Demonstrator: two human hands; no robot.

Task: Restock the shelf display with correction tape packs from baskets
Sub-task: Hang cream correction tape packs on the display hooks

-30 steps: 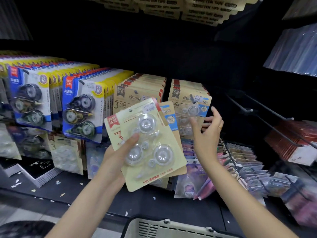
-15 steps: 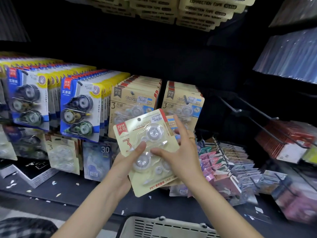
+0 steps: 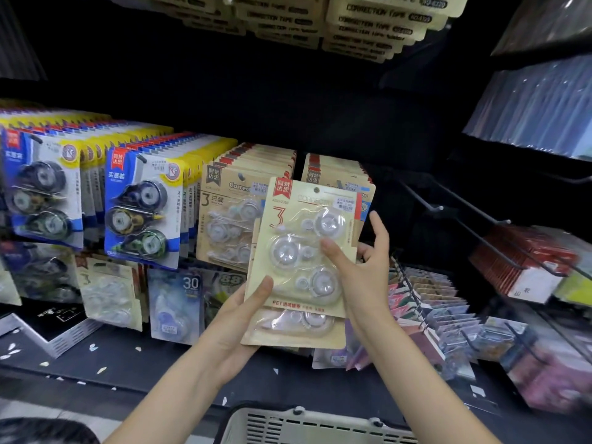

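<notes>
Nearest, the basket (image 3: 307, 424) sits at the person's waist. Above it the left hand (image 3: 237, 322) grips the bottom corner of two stacked correction tape packs (image 3: 304, 251), thumb on the front card, long axis upright. The right hand (image 3: 362, 267) pinches the front pack's right edge (other fingers spread loosely). Directly behind, just past the cards, hang the matching beige rows (image 3: 253, 187); the right one (image 3: 336, 174) looks nearest the right hand.

I am seeing the basket (image 3: 307, 426) being cropped by the bottom edge; the front pack (image 3: 304, 248) is hiding the rear pack's (image 3: 298, 328) upper part.
</notes>
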